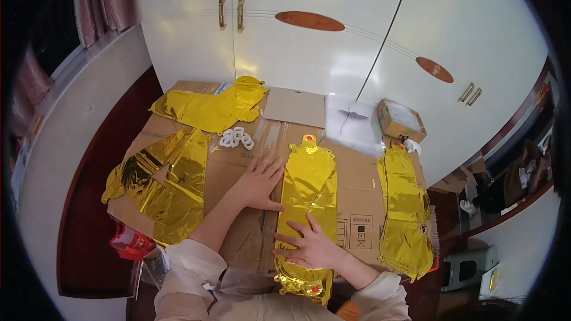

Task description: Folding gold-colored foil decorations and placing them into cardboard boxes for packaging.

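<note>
right hand (313,248) spread flat, gold foil piece (309,181) beneath; left hand (259,185) splayed, released, at its left edge

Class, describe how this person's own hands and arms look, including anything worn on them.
The left hand and right hand are bare, with no visible gloves, rings or watch. The left sleeve and right sleeve are off-white, loose and wrinkled, leaving the left forearm and right forearm partly uncovered.
</note>
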`<control>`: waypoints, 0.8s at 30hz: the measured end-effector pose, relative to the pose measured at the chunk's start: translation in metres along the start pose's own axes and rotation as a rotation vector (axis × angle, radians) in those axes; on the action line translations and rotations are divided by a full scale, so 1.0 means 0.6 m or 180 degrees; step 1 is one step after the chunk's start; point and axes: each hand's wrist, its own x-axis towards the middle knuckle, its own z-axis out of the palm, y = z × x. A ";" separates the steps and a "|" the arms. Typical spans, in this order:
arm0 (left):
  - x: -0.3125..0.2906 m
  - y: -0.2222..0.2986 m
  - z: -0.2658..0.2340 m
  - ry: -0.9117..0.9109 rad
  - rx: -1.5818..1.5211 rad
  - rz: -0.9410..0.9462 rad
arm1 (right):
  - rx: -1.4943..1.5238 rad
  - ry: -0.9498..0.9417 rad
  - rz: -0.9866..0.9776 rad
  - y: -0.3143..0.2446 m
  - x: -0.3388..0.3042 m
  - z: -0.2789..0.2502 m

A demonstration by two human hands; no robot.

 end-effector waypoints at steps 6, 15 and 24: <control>0.008 0.045 0.026 -0.0281 -0.0253 0.0760 | -0.0040 -0.0008 0.0009 0.000 0.000 0.004; -0.001 0.059 0.035 -0.0354 0.0192 0.0170 | 0.0037 -0.0095 0.0042 0.000 -0.002 0.005; 0.006 0.045 0.023 -0.0622 0.0157 -0.0114 | 0.0228 -0.0176 -0.0008 -0.004 -0.006 0.005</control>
